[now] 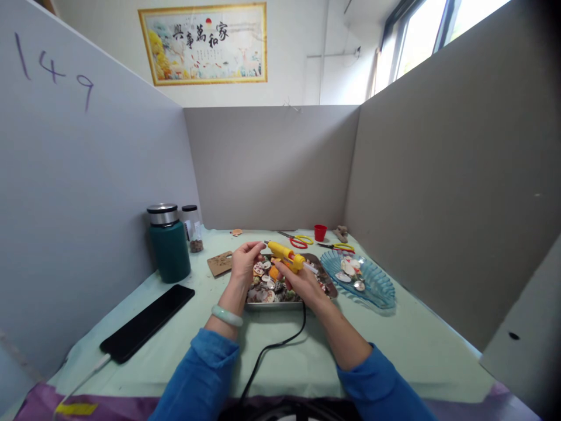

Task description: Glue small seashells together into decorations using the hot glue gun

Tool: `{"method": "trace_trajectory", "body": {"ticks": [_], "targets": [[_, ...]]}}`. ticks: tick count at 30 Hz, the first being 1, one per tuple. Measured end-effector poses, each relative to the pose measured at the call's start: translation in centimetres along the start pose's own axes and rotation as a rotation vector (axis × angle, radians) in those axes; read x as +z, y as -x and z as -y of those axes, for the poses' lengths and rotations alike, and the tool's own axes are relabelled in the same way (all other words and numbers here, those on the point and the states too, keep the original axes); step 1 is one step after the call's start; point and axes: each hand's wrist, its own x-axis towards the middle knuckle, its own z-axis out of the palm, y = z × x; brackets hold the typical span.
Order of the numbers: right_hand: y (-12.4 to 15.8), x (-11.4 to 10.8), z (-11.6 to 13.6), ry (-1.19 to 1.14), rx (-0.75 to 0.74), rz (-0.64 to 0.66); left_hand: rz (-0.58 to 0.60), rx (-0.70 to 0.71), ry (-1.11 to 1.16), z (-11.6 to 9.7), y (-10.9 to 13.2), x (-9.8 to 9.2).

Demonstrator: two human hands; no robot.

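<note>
My right hand (302, 285) is wrapped round the grip of a yellow glue gun (286, 255), whose nozzle points left toward my left hand. My left hand (245, 261) is raised over the metal tray (272, 305), its fingers pinched at the nozzle tip on something too small to make out. The tray holds several shells and small coloured pieces. A black cord (280, 342) runs from the gun down toward me.
A dark green flask (169, 242) and a small jar (193, 229) stand at the left, a black phone (146, 321) on a cable nearer me. A blue glass dish (372, 280) with shells lies right of the tray. Two scissors (300, 240), a red cup (320, 232) and a brown card (220, 263) lie behind. Grey partitions wall three sides.
</note>
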Motion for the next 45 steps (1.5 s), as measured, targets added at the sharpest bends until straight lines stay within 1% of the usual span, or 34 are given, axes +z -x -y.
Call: {"method": "trace_trajectory", "body": {"ticks": [6, 11, 17, 21, 26, 31, 35, 39, 45], "targets": [[0.21, -0.03, 0.47, 0.013, 0.014, -0.035, -0.006, 0.004, -0.002, -0.02, -0.04, -0.03], [0.07, -0.01, 0.20, -0.001, 0.001, -0.002, 0.004, -0.007, 0.007, -0.08, 0.03, 0.03], [0.16, -0.01, 0.61, 0.012, 0.028, -0.063, -0.002, -0.013, 0.020, -0.03, -0.03, -0.02], [0.22, 0.03, 0.71, -0.004, 0.022, -0.024, 0.009, -0.015, 0.028, -0.05, 0.00, -0.01], [0.03, 0.03, 0.24, 0.012, 0.019, -0.056, 0.005, -0.020, 0.038, -0.09, 0.02, 0.05], [0.06, 0.00, 0.21, -0.003, -0.001, -0.016, 0.013, -0.028, 0.049, -0.02, -0.06, 0.01], [0.16, -0.04, 0.50, 0.013, 0.009, -0.045, 0.017, -0.025, 0.043, 0.02, -0.06, 0.02], [0.17, -0.08, 0.62, 0.019, 0.012, -0.021, 0.020, -0.022, 0.041, -0.06, 0.03, 0.08], [0.12, -0.02, 0.46, -0.005, 0.016, -0.046, 0.018, -0.029, 0.044, -0.13, 0.04, 0.09]]}}
